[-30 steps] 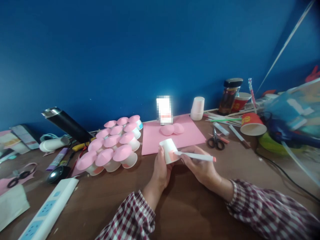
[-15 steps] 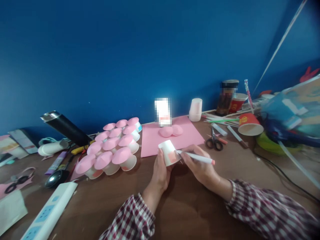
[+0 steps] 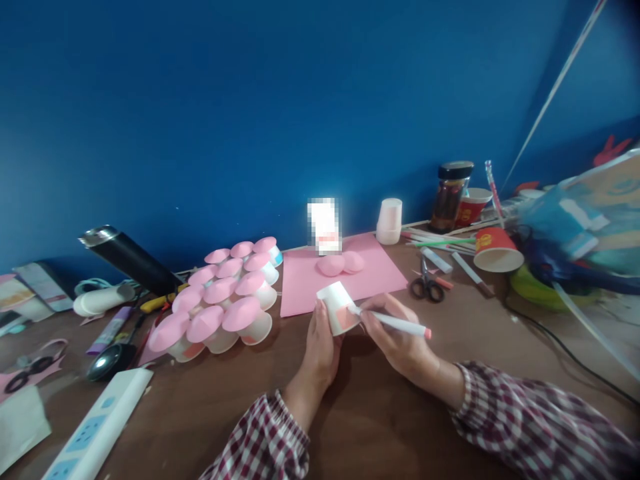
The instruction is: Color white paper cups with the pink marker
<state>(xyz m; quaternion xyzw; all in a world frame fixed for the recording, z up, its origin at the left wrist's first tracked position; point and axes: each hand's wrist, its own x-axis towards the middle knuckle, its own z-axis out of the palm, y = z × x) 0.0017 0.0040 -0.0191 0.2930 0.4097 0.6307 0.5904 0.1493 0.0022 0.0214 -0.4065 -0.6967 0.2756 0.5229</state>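
Left hand [image 3: 320,347] fingers wrapped around a white cup [image 3: 339,307], tilted, held just above the table [image 3: 380,427], near the front edge of the pink sheet [image 3: 305,287]. Right hand [image 3: 400,340] fingers pinched on a marker [image 3: 395,323], tip touching the cup's pink patch. Versus half a second ago: grip unchanged, marker tip a bit lower on the patch, hands barely shifted. Pink-topped cups [image 3: 220,300] cluster to the left, scissors [image 3: 427,287] to the right, red cup [image 3: 495,250] lying beyond them. Power strip [image 3: 100,427] at near left.
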